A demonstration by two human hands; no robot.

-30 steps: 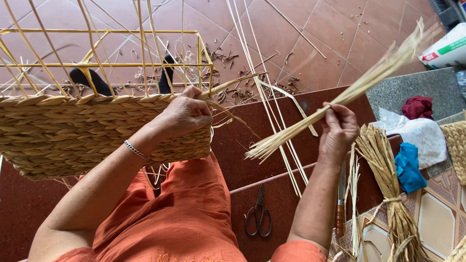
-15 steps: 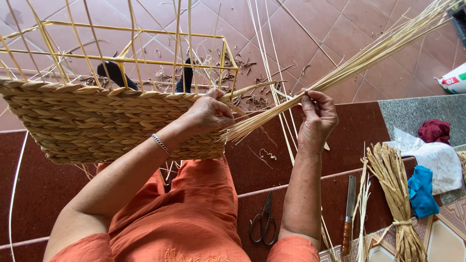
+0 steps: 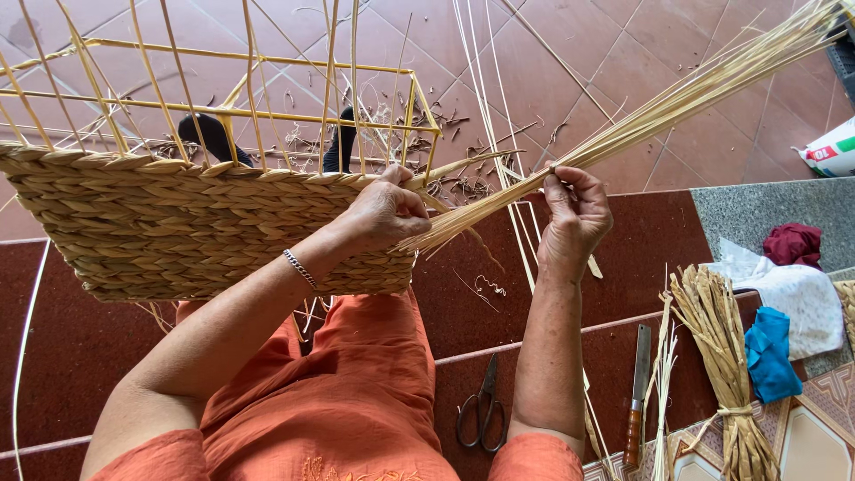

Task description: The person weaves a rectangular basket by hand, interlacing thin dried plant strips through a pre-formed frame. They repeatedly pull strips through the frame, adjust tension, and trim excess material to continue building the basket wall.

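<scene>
Head view, from your left: the half-woven basket (image 3: 214, 227) rests on your lap in orange cloth, its plaited band finished below and bare yellow frame rods (image 3: 249, 107) standing up above it. Your left hand (image 3: 385, 214) sits at the basket's right corner, fingers clenched on the rim where the lower end of the straw bundle (image 3: 659, 107) meets the weave. That bundle slants up toward the top right corner. Your right hand (image 3: 577, 218) is just beside it, fingers pinching a few strands out of the bundle. Below, on the dark red floor, scissors (image 3: 481, 411) lie between your knees, a knife (image 3: 638, 392) to their right, then a tied sheaf of rush (image 3: 723, 365) and a blue cloth (image 3: 768, 352).
</scene>
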